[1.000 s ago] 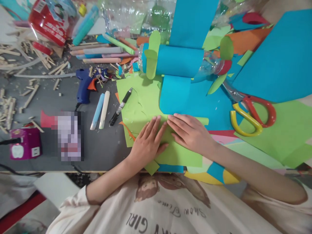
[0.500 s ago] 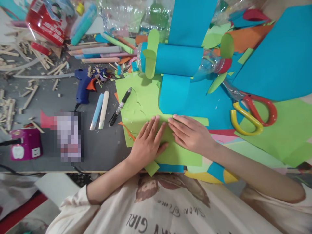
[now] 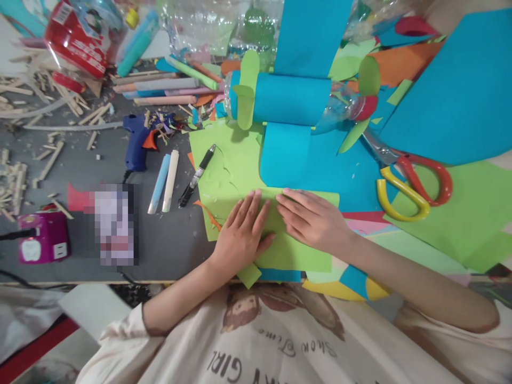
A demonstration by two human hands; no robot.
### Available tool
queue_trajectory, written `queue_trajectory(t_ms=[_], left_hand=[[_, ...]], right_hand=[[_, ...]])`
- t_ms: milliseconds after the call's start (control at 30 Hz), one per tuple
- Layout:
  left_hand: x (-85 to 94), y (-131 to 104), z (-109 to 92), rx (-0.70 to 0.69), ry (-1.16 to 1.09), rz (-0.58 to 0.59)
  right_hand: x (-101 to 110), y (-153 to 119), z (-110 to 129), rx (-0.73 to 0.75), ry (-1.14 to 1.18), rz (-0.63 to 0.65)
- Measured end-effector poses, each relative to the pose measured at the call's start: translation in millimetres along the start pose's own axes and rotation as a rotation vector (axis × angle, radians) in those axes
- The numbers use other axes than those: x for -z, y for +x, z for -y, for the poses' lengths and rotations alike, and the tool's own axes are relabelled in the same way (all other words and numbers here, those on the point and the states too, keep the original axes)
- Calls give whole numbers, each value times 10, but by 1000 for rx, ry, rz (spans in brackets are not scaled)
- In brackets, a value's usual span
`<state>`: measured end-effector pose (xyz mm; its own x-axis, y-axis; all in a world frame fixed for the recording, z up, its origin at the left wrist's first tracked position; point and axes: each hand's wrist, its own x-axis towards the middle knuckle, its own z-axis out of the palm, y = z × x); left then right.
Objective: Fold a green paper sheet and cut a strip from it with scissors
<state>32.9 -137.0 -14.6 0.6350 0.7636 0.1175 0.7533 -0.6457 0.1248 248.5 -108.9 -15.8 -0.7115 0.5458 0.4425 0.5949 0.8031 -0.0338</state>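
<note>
My left hand [image 3: 240, 232] lies flat on light green paper [image 3: 308, 256], its fingers spread a little. Just to its right, my right hand [image 3: 310, 218] presses flat on the same paper, fingertips along a folded upper edge. Above my hands is a plastic bottle wrapped in blue paper [image 3: 294, 98], with a red cap and crossed green strips at its left end. Blue flaps extend from its upper and lower sides. A black pen [image 3: 197, 176] rests left of my hands on the green paper's edge.
Scissors with red and yellow handles [image 3: 404, 184] lie right. Left are a blue glue gun [image 3: 136, 141], two markers [image 3: 170, 181], a purple box [image 3: 44, 237] and wooden sticks [image 3: 52, 160]. Clear bottles [image 3: 256, 26] lie at the back.
The bottle with blue paper and the scissors have shifted very slightly left. The folded green edge lies a little flatter or wider by my right hand. Both hands are nearly unmoved.
</note>
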Motion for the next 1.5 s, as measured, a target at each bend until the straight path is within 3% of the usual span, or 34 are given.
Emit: queue_trajectory(t_ms=[267, 467, 700, 1000, 1200, 1500], left_hand=[[-9, 12, -1, 2, 8, 4], [11, 31, -17, -9, 54, -31], [120, 114, 26, 53, -20, 108], [222, 204, -4, 28, 122, 95], [261, 218, -16, 45, 110, 175], [292, 159, 83, 75, 53, 175]], right_hand=[[-44, -51, 20, -68, 92, 58], [-55, -53, 31, -44, 61, 6], [-97, -63, 7, -97, 155, 41], [-93, 135, 61, -219, -29, 211], [20, 165, 81, -250, -142, 275], [319, -81, -126, -223, -245, 216]])
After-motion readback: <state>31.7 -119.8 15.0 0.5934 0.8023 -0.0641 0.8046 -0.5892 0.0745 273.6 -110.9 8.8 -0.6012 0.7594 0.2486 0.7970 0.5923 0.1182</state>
